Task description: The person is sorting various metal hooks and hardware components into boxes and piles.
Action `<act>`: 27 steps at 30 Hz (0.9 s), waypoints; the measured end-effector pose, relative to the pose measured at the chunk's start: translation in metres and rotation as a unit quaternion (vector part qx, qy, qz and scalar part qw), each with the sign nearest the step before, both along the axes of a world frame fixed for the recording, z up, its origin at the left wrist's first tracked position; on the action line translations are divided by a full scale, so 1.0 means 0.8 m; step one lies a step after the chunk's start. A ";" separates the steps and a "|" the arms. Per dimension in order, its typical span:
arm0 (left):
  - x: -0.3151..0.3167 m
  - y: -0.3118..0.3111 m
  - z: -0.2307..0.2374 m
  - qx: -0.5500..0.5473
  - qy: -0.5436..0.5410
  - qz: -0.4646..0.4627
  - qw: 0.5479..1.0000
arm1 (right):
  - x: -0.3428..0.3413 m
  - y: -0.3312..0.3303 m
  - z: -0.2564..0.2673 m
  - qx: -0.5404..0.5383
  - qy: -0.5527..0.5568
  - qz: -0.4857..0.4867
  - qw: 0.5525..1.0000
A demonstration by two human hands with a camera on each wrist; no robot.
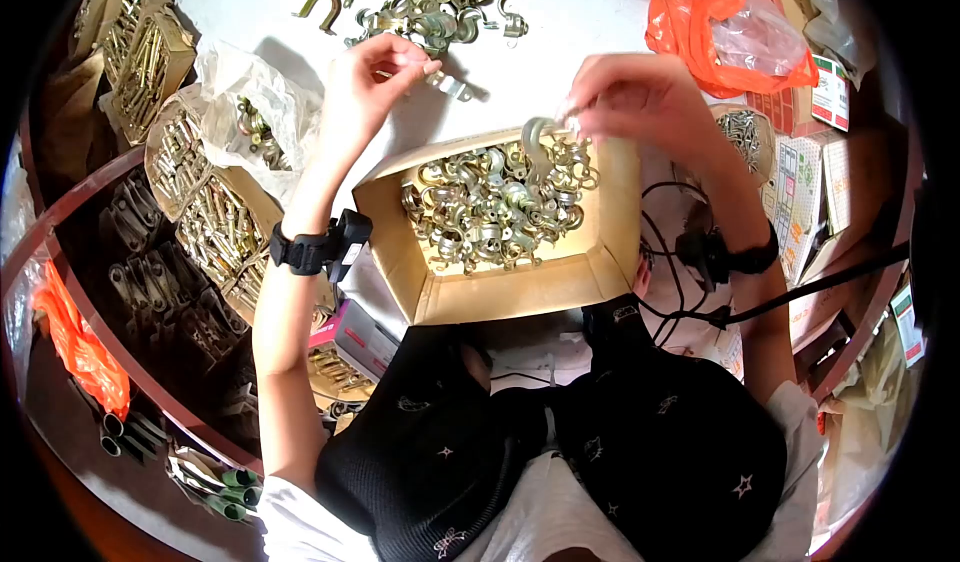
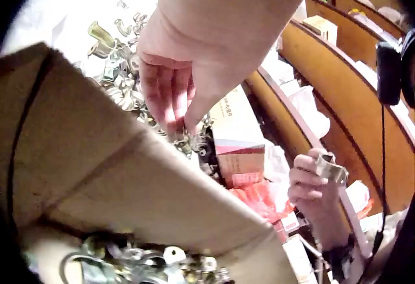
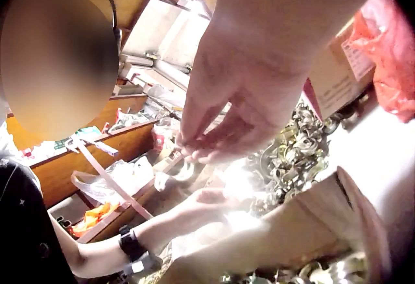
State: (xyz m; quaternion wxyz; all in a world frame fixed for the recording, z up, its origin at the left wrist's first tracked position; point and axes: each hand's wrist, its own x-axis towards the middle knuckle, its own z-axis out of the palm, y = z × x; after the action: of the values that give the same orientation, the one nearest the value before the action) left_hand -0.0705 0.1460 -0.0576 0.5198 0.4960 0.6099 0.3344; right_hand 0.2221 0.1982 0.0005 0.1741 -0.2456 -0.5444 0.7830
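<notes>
A cardboard box (image 1: 520,292) holding many curved metal clamps (image 1: 500,202) lies in front of the person's body. Beyond the box's left rear corner, the left hand (image 1: 385,77) pinches a small metal clamp (image 1: 449,85) between thumb and fingers. Over the box's right rear part the right hand (image 1: 635,97), slightly blurred, grips a larger curved clamp (image 1: 537,142). That clamp (image 2: 331,170) also shows in the left wrist view, in the right hand (image 2: 313,187). In the right wrist view it hangs from the fingertips of the right hand (image 3: 227,118).
Loose clamps (image 1: 430,12) are heaped on the white table (image 1: 580,22) beyond the box. Bolt cartons and a clear plastic bag (image 1: 260,112) stand left. A red bag (image 1: 730,42) and a screw container (image 1: 743,132) are at right; a black cable (image 1: 820,287) runs beside the right arm.
</notes>
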 end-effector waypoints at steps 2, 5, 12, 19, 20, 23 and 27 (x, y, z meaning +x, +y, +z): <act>0.002 -0.003 0.025 -0.010 -0.059 0.042 0.997 | 0.000 -0.013 -0.003 -0.029 0.013 -0.004 0.999; 0.014 -0.020 0.064 0.020 -0.060 0.088 0.994 | -0.003 -0.026 -0.011 0.089 -0.020 -0.043 0.995; 0.026 -0.076 0.118 0.454 0.364 -0.063 0.811 | -0.017 -0.019 -0.036 0.188 -0.131 -0.177 0.957; 0.025 -0.108 0.121 0.454 0.306 -0.057 0.835 | -0.017 -0.034 -0.022 0.193 -0.043 -0.147 0.969; 0.028 -0.112 0.119 0.444 0.286 -0.043 0.848 | -0.017 -0.038 -0.015 0.215 -0.041 -0.146 0.965; 0.029 -0.123 0.110 0.405 0.257 0.012 0.877 | -0.019 -0.046 -0.008 0.198 0.003 -0.147 0.969; 0.033 -0.127 0.113 0.397 0.208 0.028 0.894 | -0.024 -0.051 -0.002 0.191 -0.005 -0.130 0.973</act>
State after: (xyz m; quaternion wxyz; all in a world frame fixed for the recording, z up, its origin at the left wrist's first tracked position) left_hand -0.0444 0.0447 0.0326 0.1316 0.7019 0.5340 0.4525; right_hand 0.2030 0.1573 -0.0007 0.3157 -0.2802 -0.6478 0.6342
